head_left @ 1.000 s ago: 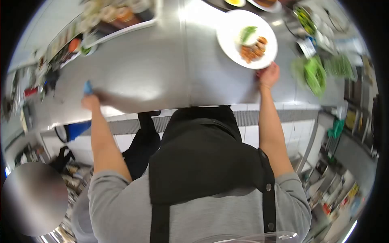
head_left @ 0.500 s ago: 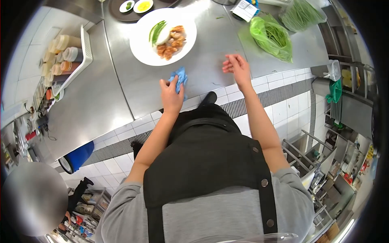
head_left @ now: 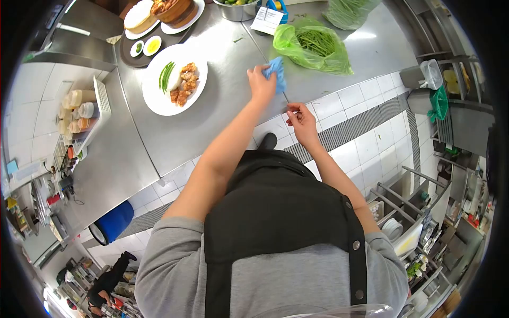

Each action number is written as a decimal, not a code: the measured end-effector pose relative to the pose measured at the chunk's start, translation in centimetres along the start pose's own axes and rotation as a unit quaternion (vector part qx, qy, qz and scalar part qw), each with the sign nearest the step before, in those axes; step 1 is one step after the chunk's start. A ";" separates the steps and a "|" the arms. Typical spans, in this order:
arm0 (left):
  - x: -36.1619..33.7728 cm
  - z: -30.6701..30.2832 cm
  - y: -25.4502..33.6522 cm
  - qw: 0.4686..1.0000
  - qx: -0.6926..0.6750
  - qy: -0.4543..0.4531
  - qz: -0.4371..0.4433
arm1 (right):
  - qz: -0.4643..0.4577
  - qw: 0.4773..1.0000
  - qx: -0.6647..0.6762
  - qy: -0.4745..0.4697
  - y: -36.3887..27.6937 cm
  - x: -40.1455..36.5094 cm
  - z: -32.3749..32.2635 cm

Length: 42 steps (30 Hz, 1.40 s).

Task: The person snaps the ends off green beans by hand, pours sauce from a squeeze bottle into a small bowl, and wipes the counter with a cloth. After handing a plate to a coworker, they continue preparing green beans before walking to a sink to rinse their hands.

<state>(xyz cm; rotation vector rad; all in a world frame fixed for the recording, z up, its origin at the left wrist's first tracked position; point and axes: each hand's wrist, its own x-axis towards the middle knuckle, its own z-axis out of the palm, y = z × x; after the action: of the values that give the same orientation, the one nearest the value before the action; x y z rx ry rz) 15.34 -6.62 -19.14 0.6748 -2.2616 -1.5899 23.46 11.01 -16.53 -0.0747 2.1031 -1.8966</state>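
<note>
My left hand (head_left: 262, 86) is closed on a crumpled blue cloth (head_left: 275, 75), pressed to the steel counter (head_left: 222, 111) beside a seam. Just past the cloth lies an open green plastic bag (head_left: 286, 42) of long green beans (head_left: 318, 42). Lower down, my right hand (head_left: 303, 125) is at the counter's front edge with its fingers curled in. Something small and dark shows at its fingertips, too small to name. To the left sits a white oval plate (head_left: 154, 103) with fried pieces (head_left: 184, 87), green strips and a white mound.
A dark tray (head_left: 127, 53) with small dishes stands at the back left, beside a wooden bowl (head_left: 172, 13). A metal pot (head_left: 238, 11) and a paper slip (head_left: 266, 21) are at the back. Bottles fill a white rack (head_left: 103, 100). A co-worker (head_left: 106, 283) stands far off, lower left.
My left hand has carried the blue cloth rightward along the counter, away from the plate. My right hand has come down to the counter edge, its fingers curling in. The view has shifted.
</note>
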 end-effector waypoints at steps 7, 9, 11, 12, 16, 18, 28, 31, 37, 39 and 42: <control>1.9 -7.1 5.9 0.949 -0.288 -0.095 -0.086 | -0.034 0.994 -0.093 0.040 -1.9 0.2 -2.8; -1.3 -10.5 6.1 0.986 -0.154 -0.037 -0.051 | -0.041 0.997 -0.059 0.024 -1.2 0.3 -1.9; -5.2 -12.2 5.8 0.983 -0.153 -0.041 -0.089 | -0.022 0.999 0.004 -0.031 -2.8 0.2 0.3; -6.8 -12.6 4.6 0.986 -0.126 -0.060 -0.087 | 0.001 0.996 0.053 -0.078 -4.5 0.1 2.0; -10.2 -13.0 2.9 0.977 -0.124 -0.096 -0.144 | -0.109 0.975 -0.063 -0.185 -5.2 4.4 8.5; -9.3 -14.9 5.5 0.980 -0.186 -0.061 -0.038 | -0.170 0.957 -0.159 -0.172 -6.4 8.7 10.8; -8.1 -21.5 3.7 0.958 -0.125 -0.255 -0.036 | -0.250 0.799 -0.543 -0.062 -6.8 24.0 19.5; -9.2 -20.6 3.0 0.938 -0.129 -0.318 -0.060 | -0.141 0.806 -0.575 -0.009 -5.1 24.1 19.6; -7.5 -21.3 4.1 0.891 -0.057 -0.450 -0.008 | 0.111 0.893 -0.418 0.124 -2.2 23.0 14.9; -5.8 -21.4 3.6 0.894 -0.039 -0.445 0.024 | 0.046 0.897 -0.421 0.126 -1.0 21.1 11.2; -2.7 -21.6 3.6 0.907 -0.025 -0.416 0.052 | -0.183 0.877 -0.435 0.089 -5.4 13.5 6.0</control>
<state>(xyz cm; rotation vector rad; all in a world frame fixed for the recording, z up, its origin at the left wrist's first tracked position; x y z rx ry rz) 27.50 -21.48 -8.22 -0.2175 -2.7100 -2.1409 11.32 1.31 -14.30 -0.5408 3.0772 -0.9540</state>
